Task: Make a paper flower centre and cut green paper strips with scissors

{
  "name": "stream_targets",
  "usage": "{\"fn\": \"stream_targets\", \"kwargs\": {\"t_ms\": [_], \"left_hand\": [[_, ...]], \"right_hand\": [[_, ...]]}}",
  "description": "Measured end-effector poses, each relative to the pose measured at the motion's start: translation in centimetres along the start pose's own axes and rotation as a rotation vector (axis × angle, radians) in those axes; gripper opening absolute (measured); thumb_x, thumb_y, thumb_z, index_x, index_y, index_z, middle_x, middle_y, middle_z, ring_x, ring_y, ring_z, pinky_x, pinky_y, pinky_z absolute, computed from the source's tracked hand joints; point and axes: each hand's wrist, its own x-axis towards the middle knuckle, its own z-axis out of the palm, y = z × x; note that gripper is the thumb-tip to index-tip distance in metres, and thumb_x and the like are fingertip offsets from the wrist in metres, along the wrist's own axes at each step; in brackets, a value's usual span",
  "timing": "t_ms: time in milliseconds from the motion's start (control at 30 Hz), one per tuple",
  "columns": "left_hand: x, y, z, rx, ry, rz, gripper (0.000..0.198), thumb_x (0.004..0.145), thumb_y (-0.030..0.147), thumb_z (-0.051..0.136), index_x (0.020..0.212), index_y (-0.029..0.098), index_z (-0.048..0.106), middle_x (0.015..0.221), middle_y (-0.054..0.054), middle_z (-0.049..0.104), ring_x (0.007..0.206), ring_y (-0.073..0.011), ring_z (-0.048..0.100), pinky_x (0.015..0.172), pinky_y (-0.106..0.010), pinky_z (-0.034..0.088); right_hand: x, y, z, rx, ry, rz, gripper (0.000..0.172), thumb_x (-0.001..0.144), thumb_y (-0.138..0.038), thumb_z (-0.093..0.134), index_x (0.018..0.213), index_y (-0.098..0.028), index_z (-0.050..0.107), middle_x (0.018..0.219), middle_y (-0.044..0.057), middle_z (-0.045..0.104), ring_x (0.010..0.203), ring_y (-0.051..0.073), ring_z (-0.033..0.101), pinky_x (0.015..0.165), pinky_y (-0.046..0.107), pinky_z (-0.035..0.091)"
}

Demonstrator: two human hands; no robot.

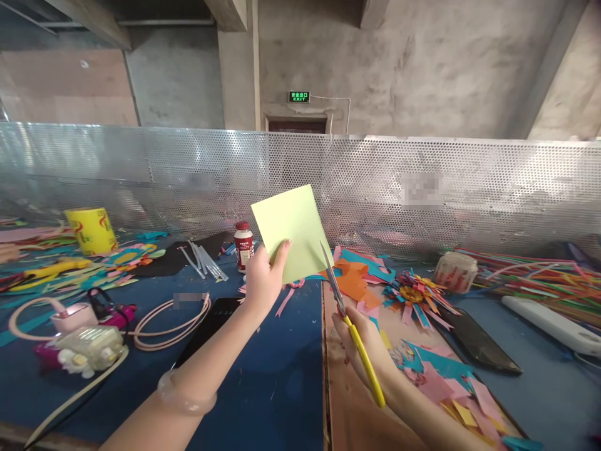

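A square of light yellow-green paper (292,225) is held up over the table, pinched at its lower left edge by my left hand (263,275), the thumb lying on its face. Yellow-handled scissors (362,357) are in my right hand (365,344), fingers wrapped round the handle. Their metal blades point up and left, and the tip overlaps the paper's lower right part in view. Whether the blades touch the paper I cannot tell.
Paper scraps (446,376) and a paper flower (413,291) lie at the right beside a dark phone (483,341). A red-capped bottle (243,245), a coiled cable (171,322) and a yellow roll (91,230) are left. A perforated metal screen (197,181) stands behind.
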Motion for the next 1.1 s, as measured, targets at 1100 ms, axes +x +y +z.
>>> {"fn": "stream_targets", "kwargs": {"t_ms": [1100], "left_hand": [[-0.2, -1.1, 1.0, 0.088, -0.079, 0.046, 0.032, 0.083, 0.046, 0.047, 0.076, 0.016, 0.057, 0.074, -0.006, 0.064, 0.071, -0.0211, 0.062, 0.063, -0.03, 0.047]], "right_hand": [[9.4, 9.1, -17.5, -0.683, 0.606, 0.417, 0.051, 0.07, -0.044, 0.057, 0.107, -0.009, 0.056, 0.094, 0.022, 0.064, 0.087, 0.035, 0.062, 0.061, 0.037, 0.045]]}}
